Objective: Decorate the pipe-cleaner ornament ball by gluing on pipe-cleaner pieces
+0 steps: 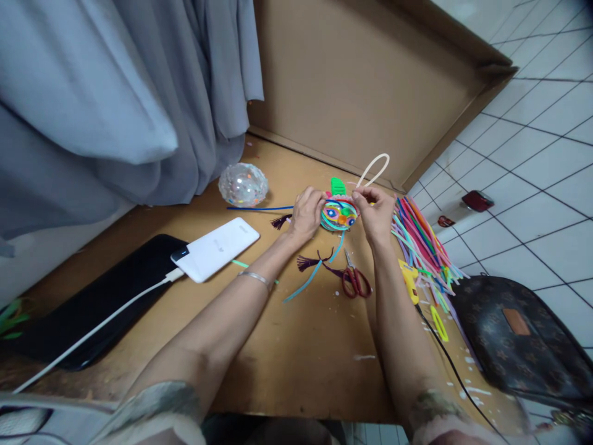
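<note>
Turquoise ball (340,214), 12 o'clock from the scissors (356,285). Left hand (306,213) grips its 9 o'clock side; right hand (377,213) at 3, can't tell if pinching. Probably light, crushable: cradle the sides.

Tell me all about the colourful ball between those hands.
The colourful ball is face-like: turquoise bands, two bluish eyes, an orange patch between them, a ridged green piece at the top. Its material is unclear. It is upright, face toward the viewer, on or just above the brown table. The left hand touches one side; the right hand is at its upper right.
</note>
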The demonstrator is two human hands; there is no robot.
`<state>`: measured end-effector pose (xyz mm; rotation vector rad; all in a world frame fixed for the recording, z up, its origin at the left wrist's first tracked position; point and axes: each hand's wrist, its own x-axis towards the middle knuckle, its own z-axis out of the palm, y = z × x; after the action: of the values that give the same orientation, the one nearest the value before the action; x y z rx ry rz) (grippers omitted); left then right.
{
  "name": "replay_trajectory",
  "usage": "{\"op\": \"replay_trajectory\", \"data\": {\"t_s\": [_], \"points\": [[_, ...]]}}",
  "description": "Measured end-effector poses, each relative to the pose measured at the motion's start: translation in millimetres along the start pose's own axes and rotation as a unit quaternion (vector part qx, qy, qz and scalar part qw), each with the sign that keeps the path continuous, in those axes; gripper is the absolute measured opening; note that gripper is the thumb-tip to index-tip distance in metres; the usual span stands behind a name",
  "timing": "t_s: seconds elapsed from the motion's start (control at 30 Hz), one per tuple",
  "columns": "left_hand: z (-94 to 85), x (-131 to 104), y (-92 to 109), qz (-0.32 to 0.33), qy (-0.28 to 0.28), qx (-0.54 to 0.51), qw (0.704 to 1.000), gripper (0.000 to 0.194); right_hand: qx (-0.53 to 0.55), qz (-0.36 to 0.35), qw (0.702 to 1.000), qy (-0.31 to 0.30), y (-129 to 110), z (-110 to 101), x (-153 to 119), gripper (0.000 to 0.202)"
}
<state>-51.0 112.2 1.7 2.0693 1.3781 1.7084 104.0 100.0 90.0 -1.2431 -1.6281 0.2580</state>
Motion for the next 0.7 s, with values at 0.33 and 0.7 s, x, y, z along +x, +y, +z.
{"op": "replay_trajectory", "data": {"t_s": [0.33, 0.7], "points": [[-0.4, 0, 4, 0.002, -0.016, 0.038, 0.999, 0.033, -0.136, 0.032, 0.980, -0.143, -10, -2, -6, 0.013], [1.4, 2, 7, 0.047, 0.020, -0.043, 0.998, 0.022, -0.343, -0.017, 0.931, -0.121, -24, -2, -12, 0.019]]}}
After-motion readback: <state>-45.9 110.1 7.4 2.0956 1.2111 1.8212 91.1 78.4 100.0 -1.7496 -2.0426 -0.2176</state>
